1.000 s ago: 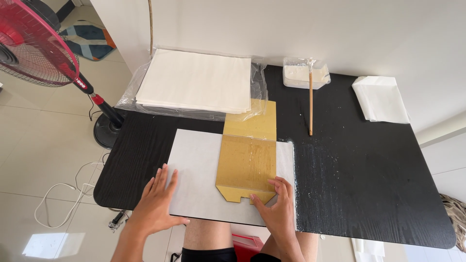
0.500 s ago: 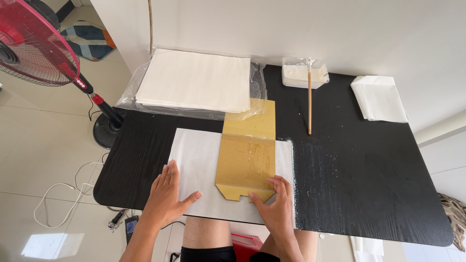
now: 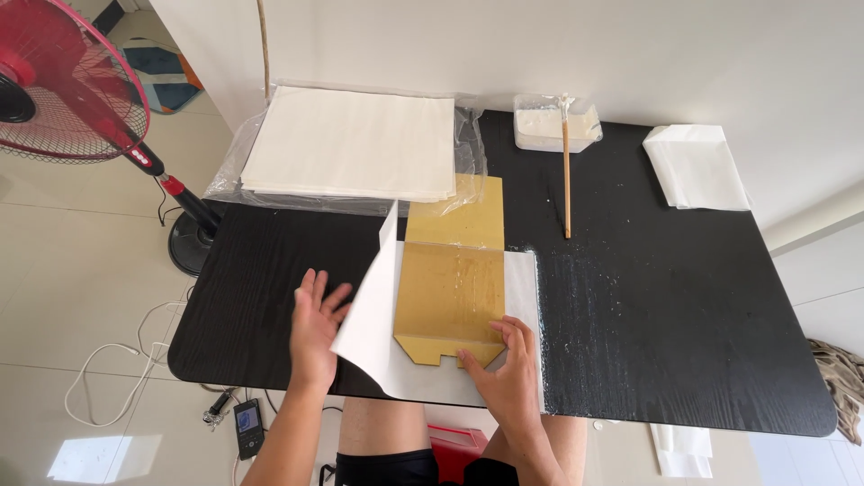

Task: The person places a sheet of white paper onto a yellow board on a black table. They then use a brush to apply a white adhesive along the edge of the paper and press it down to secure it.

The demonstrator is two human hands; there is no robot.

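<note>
A person seated at a black table [image 3: 684,315] works a white sheet of paper [image 3: 378,315] around a flat tan cardboard template [image 3: 450,288], seen from a head-worn camera looking down. The left hand [image 3: 315,328] is open, fingers spread and pointing away from the body, its palm against the outer face of the sheet's left side, which stands lifted and folded up toward the cardboard. The right hand [image 3: 504,373] lies flat with fingers extended, pressing down on the near right corner of the cardboard, where the notched bottom edge meets the paper beneath. The cardboard lies on top of the sheet near the table's front edge, its far end reaching past the paper toward a stack of white sheets [image 3: 351,144] that rests on clear plastic wrapping [image 3: 468,135] at the back left of the table. Further right along the back edge sits a small clear plastic tub [image 3: 556,123] with pale contents, and a thin wooden stick [image 3: 566,180] rests across it, its near end on the tabletop. A smaller pile of folded white paper [image 3: 695,166] lies at the far right corner, well apart from the hands. A red standing fan [image 3: 72,90] stands on the tiled floor to the left of the table.
</note>
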